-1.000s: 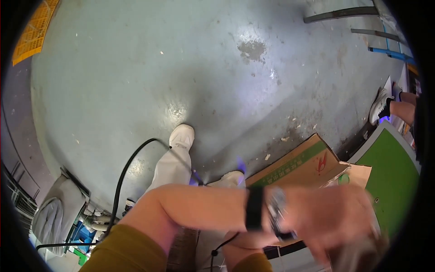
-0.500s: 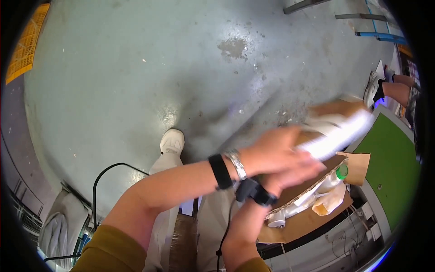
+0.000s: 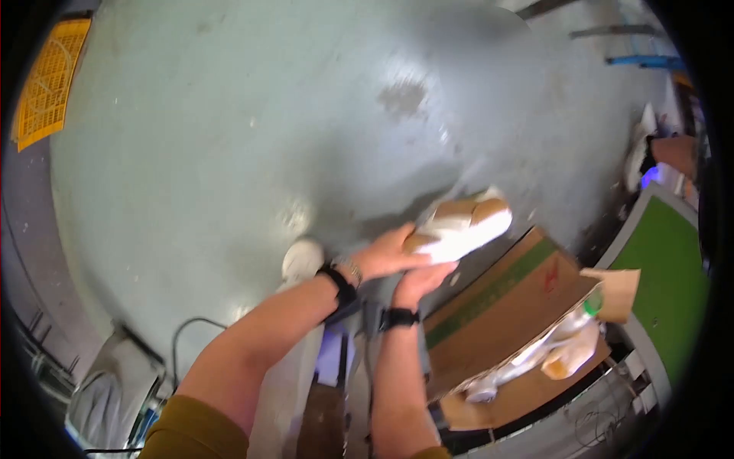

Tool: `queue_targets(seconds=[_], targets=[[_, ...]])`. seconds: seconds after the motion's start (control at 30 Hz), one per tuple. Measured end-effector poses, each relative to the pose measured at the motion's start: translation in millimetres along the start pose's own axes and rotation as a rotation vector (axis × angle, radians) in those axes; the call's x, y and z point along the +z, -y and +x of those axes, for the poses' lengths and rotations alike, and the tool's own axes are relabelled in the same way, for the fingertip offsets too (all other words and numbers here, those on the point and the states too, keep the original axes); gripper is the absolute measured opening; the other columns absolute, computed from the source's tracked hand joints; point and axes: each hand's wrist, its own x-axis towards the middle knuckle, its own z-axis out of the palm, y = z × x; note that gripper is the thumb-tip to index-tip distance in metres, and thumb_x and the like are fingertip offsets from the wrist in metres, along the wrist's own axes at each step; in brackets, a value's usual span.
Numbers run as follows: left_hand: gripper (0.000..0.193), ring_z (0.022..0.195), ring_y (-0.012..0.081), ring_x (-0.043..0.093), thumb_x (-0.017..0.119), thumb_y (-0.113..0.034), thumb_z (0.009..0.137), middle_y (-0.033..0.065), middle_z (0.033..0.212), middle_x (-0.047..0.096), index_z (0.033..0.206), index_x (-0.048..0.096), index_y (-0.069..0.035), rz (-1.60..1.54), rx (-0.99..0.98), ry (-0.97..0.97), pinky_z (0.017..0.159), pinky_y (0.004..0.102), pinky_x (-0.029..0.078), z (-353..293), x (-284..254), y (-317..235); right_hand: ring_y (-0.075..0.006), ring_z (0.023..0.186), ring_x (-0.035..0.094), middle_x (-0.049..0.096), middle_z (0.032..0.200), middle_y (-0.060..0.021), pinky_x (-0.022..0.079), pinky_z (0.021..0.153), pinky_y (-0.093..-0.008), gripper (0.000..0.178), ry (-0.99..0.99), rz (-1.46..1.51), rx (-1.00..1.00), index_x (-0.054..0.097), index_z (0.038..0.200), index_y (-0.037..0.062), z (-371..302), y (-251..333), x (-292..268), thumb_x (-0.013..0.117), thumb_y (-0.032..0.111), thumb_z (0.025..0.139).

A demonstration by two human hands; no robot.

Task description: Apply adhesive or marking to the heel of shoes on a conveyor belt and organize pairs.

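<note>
Out in front of me I hold an oblong white and brown thing [image 3: 468,239] above the floor. Its lower side is bright white, its top shows tan-brown patches, and blur hides its exact kind. My left hand [image 3: 386,254] is closed around its near end. Just below, my right hand [image 3: 422,283] presses against the same end from underneath, with its fingers partly hidden. Close to the right hand stands an open cardboard box [image 3: 501,306], its side tilted toward me. White plastic bottles [image 3: 572,325] lie at its right, one with a green cap [image 3: 593,303].
A green panel [image 3: 654,275] with a grey edge is at the right. Another person's leg [image 3: 674,155] shows beyond it. A yellow crate [image 3: 50,84] stands far left, with a grey bin [image 3: 115,382] lower down. A black cable [image 3: 183,336] curves beside my left arm.
Both hands have swung left and back toward me with the white and brown thing, away from above the cardboard box. More of the box's printed side now shows.
</note>
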Motion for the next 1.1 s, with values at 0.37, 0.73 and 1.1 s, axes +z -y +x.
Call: queue_targets(seconds=[0.37,0.73,1.1], targets=[[0.068,0.1,0.0216,0.056,0.077,-0.023,0.068,0.016,0.109,0.057,0.12,0.043,0.006,-0.345,-0.476,0.0,0.086,0.0319,0.045,-2.0,9.2,-42.8,-0.033,0.082,0.06,0.063,0.093,-0.0271,0.046,0.076,-0.0397,0.069,0.032,-0.571,0.085,0.057,0.1,-0.016,-34.5,57.5,-27.5,0.031,0.047,0.096],[0.103,0.126,0.0192,0.037,0.078,-0.006,0.059,0.0112,0.138,0.037,0.143,0.018,-0.003,-0.255,-0.057,0.215,0.106,0.0327,0.03,-145.3,27.4,-250.3,-0.0206,0.114,0.045,0.046,0.125,-0.0102,0.037,0.095,-0.0367,0.078,0.479,0.202,0.001,0.033,0.133,0.0035,-99.9,280.2,-108.5,0.048,0.061,0.082],[0.076,0.113,0.0233,0.052,0.073,-0.001,0.061,0.0087,0.121,0.053,0.128,0.038,-0.006,0.172,0.449,0.284,0.096,0.0341,0.04,-271.0,165.3,-467.7,-0.0283,0.134,0.027,0.031,0.142,-0.0176,0.02,0.11,-0.0396,0.111,0.857,0.184,-0.433,0.023,0.139,-0.0013,-236.1,571.0,-264.8,0.082,0.043,0.056]])
